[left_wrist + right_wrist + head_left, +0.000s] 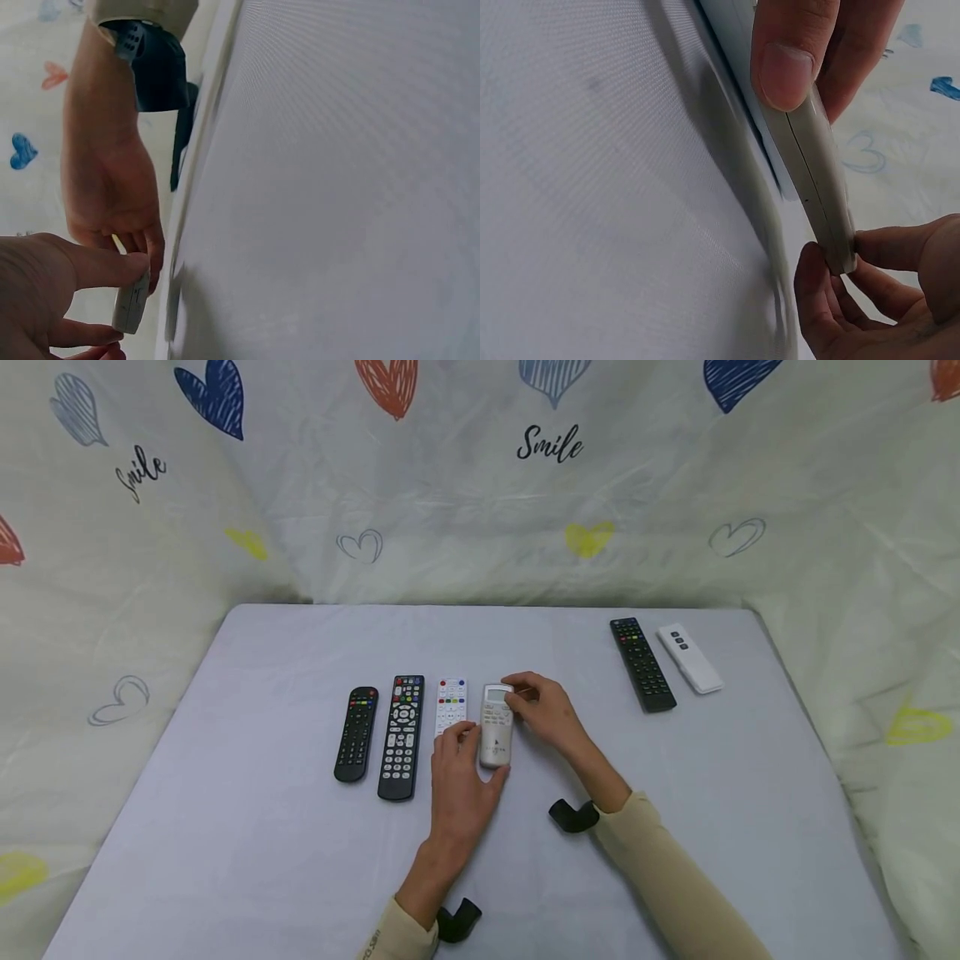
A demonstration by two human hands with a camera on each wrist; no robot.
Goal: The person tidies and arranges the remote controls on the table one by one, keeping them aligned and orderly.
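An off-white remote control with a small display [496, 735] is between the two hands at mid-table. Its lower end is held by the left hand [459, 785], thumb on one side and fingers on the other. At its upper right, the right hand [549, 710] pinches the edge. In the right wrist view the remote's side seam [810, 172] faces the camera, with the right thumb [787, 71] against it. A white remote with coloured buttons [452, 700] lies just left, its lower part hidden by the left hand. The left wrist view shows the remote's end [131, 306] between thumb and fingers.
Left of the hands lie a large black remote [401, 739] and a smaller black remote [356, 735]. At the back right are another black remote [642, 664] and a plain white remote [690, 658]. All are on a white-covered table [225, 843] before a heart-patterned cloth.
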